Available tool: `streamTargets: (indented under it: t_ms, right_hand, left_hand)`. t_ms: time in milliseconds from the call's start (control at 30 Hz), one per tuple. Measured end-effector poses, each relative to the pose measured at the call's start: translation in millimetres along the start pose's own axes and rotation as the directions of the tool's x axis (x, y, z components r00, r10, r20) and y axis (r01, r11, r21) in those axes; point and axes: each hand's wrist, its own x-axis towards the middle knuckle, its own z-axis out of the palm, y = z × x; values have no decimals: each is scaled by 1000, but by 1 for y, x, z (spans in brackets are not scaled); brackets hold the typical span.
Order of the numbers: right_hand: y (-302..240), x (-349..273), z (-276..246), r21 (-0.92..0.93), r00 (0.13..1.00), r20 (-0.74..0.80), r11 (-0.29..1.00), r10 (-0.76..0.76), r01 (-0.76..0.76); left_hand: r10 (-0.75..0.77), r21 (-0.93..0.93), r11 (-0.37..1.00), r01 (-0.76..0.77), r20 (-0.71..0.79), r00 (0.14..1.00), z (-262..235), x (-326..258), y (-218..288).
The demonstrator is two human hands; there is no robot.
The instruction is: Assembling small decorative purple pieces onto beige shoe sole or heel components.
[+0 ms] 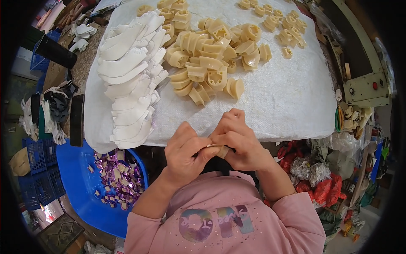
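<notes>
My left hand and my right hand meet in front of me at the table's near edge, fingers closed in pinches. Between them is a beige plastic shoe heel, mostly covered by my fingers. A sliver of white shows at my left fingertips; its full shape is hidden. Beyond my hands lies a pile of beige plastic heels, some showing small holes in their ends. To its left, white curved cover pieces with notched edges are stacked in an overlapping row.
White woven sheeting covers the table. More small beige pieces sit at the far right. Below the table's left side stands a blue basin of shiny purple pieces. Red and clear bags crowd the right; a green machine stands beyond.
</notes>
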Motion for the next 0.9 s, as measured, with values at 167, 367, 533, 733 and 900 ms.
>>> streamTargets:
  t_ms: [167, 367, 533, 733, 900]
  right_hand:
    - [-12, 9, -5, -183, 995, -100, 983, -19, 1]
    - [-9, -12, 12, 186, 936, -224, 955, 271, -232]
    - [-16, -25, 32, 834, 692, -106, 442, 714, -329]
    - [-24, -33, 27, 892, 684, -70, 352, 726, -283]
    - [-26, -37, 24, 842, 711, -36, 404, 702, -357]
  left_hand:
    - [104, 161, 984, -80, -142, 984, -10, -6, -1]
    - [58, 76, 996, -38, -286, 956, -16, -13, -7]
    - [-14, -204, 978, -53, -315, 949, 3, -7, 14]
    - [107, -9, 994, -109, -87, 990, 1, -14, 6]
    - [116, 183, 976, -114, 3, 993, 2, -8, 10]
